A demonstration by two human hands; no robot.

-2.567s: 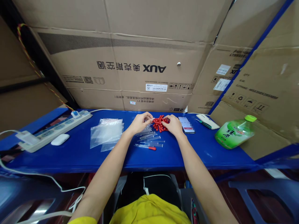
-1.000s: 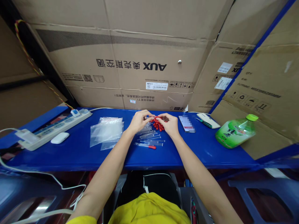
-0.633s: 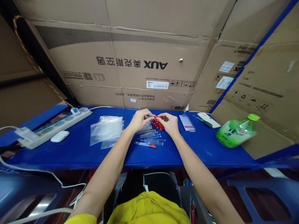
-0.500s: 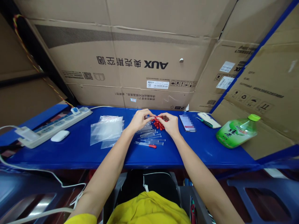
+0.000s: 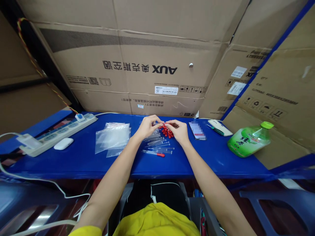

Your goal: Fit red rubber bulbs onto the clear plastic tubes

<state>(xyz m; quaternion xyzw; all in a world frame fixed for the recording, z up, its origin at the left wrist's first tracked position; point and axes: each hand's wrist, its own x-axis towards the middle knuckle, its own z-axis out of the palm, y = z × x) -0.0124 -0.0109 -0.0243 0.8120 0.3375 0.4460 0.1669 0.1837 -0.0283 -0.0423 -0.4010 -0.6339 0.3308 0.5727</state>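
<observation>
Over the middle of the blue table, my left hand pinches a clear dropper tube, mostly hidden by the fingers. My right hand is closed on a small red rubber bulb, and its fingertips meet those of the left at the tube's end. Just beneath them lies a pile of red rubber bulbs. Several clear dropper tubes are spread between my forearms. Nearer to me rests a dropper with a red bulb fitted on one end.
Clear plastic bags lie left of my left hand. Farther left are a white earbud case and a power strip. A phone, a green-handled screwdriver and a green bottle are on the right. Cardboard walls the back.
Both hands stay at nearly the same spot, fingertips together. The right fingers have shifted slightly around the red bulb. The things on the table lie as before.
</observation>
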